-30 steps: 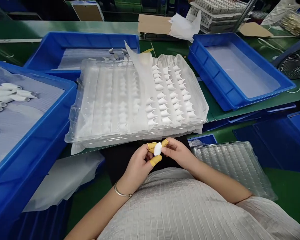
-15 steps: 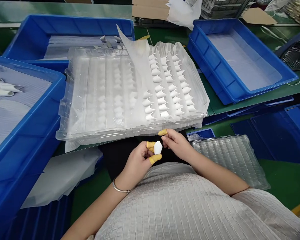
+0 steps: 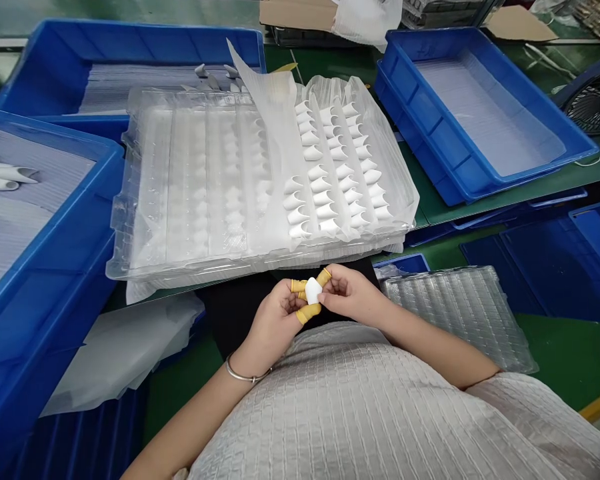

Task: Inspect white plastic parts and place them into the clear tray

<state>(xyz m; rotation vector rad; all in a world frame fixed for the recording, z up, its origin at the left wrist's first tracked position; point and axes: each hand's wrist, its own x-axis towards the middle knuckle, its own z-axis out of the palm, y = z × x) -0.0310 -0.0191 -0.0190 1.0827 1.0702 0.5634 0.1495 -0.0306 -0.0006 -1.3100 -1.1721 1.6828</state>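
Note:
A small, smooth white plastic piece (image 3: 313, 291) is pinched in my left hand (image 3: 278, 313), whose thumb and fingers wear yellow finger cots. From the other side my right hand (image 3: 347, 292) is closed on the same piece, thumb on its near edge and a yellow-capped finger at its top. Just beyond my hands lies a clear plastic tray (image 3: 200, 265). In its right part, rows of curved white pieces (image 3: 325, 197) lie exposed. A translucent white sheet (image 3: 276, 120) is folded up beside them, and the tray's left part shows blurred rows through a covering.
Blue bins stand at the left (image 3: 40, 233), far left (image 3: 145, 40) and right (image 3: 460, 157); the left two hold white pieces. An unfilled clear tray (image 3: 455, 313) lies low at the right. A fan (image 3: 595, 103) stands at the far right.
My right hand has come in to the left, and its fingers now touch the white piece. My left hand still holds it. The view has shifted slightly.

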